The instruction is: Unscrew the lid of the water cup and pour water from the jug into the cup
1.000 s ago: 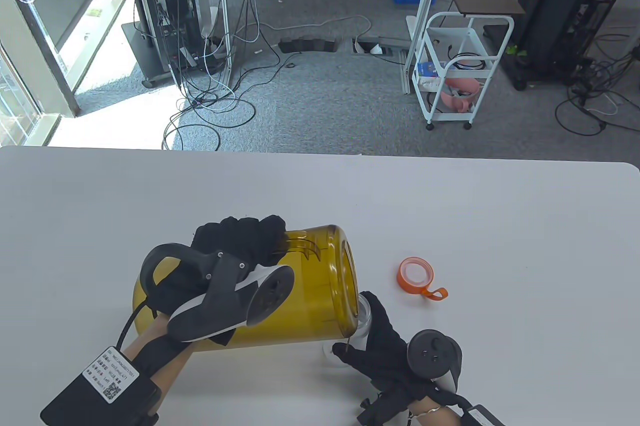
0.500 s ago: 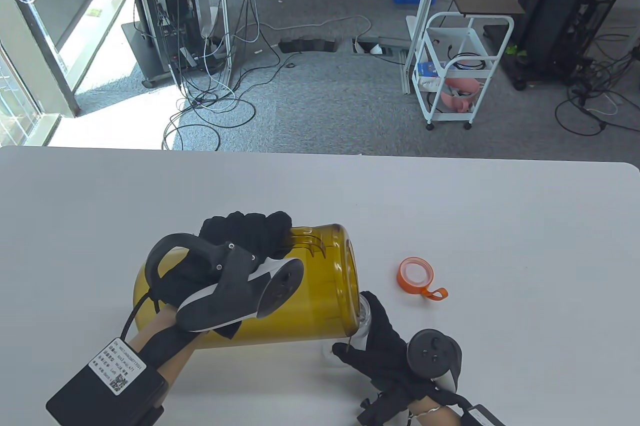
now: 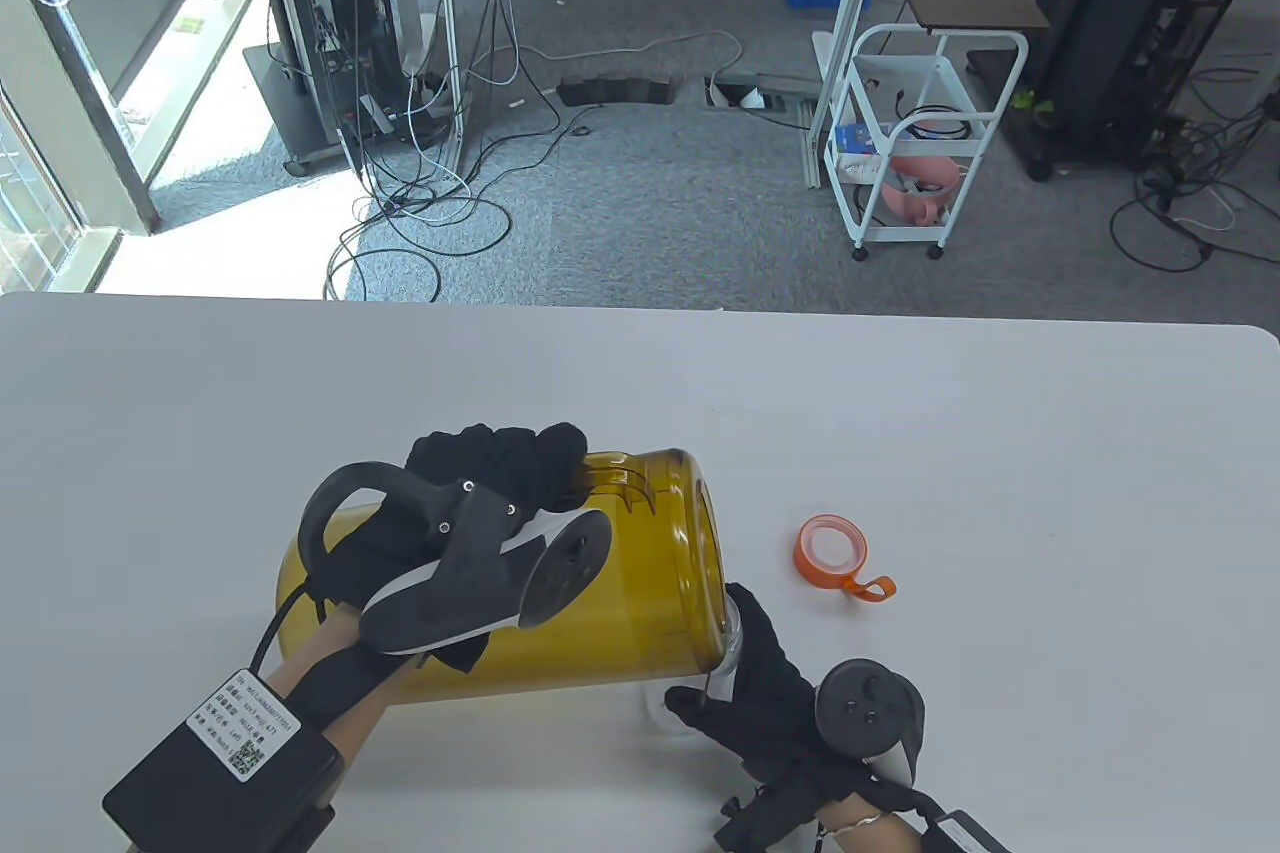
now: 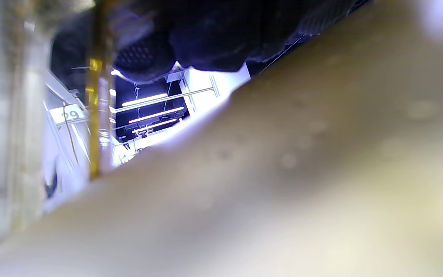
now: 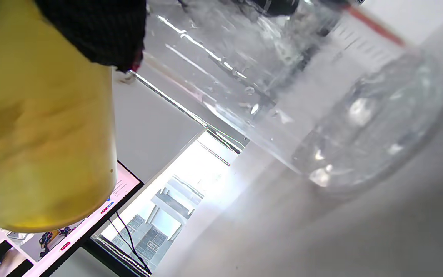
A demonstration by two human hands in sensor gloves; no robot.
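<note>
Left hand [image 3: 470,513]: enters from the near left, forearm angled up and to the right, fingers [image 3: 500,458] curled over the far side of the amber jug [image 3: 640,583], gripping it tipped on its side.

Right hand [image 3: 775,693]: enters from the near right, fingers curled round the clear cup [image 5: 283,77], holding it beneath the jug's mouth.

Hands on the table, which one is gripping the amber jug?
The left hand grips the tipped amber jug; the right hand holds the clear cup.
</note>
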